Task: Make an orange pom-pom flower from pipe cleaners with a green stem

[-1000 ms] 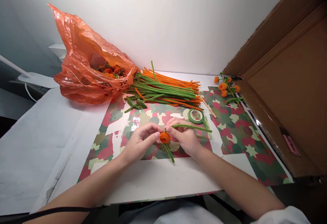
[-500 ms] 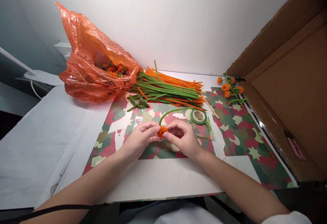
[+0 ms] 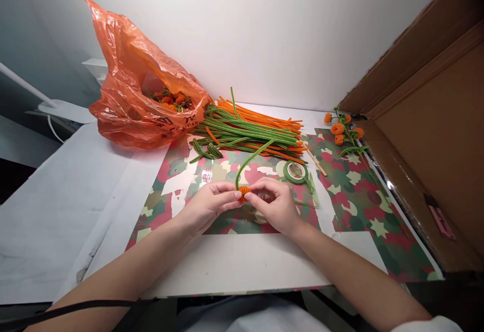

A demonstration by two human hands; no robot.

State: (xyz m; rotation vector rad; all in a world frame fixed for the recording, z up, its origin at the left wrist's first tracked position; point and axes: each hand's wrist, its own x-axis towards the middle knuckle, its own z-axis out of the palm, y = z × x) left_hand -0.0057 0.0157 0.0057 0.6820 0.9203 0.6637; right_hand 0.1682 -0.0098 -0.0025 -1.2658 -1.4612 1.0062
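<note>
Over the camouflage-patterned sheet (image 3: pixel 234 223), my left hand (image 3: pixel 206 204) and my right hand (image 3: pixel 275 205) pinch a small orange pipe-cleaner flower (image 3: pixel 244 192) from both sides. A green pipe-cleaner stem (image 3: pixel 249 159) rises from the flower and curves up to the right. Both thumbs rest on the flower's front, and the fingertips behind it are partly hidden. To the right, just beyond my right hand, lies a roll of green floral tape (image 3: pixel 296 172) with a loose end trailing down.
Green pipe cleaners (image 3: pixel 253 127) and orange pipe cleaners (image 3: pixel 264 113) lie bundled at the back. An orange plastic bag (image 3: pixel 128 90) holding orange flowers stands at the left. A finished flower spray (image 3: pixel 338 129) and a cardboard wall (image 3: pixel 427 95) are at right, with a pink cutter (image 3: pixel 440 219).
The green stem's tip has swung from pointing right to pointing more upward, as the flower is turned slightly between my fingers. The whole view has shifted a little.
</note>
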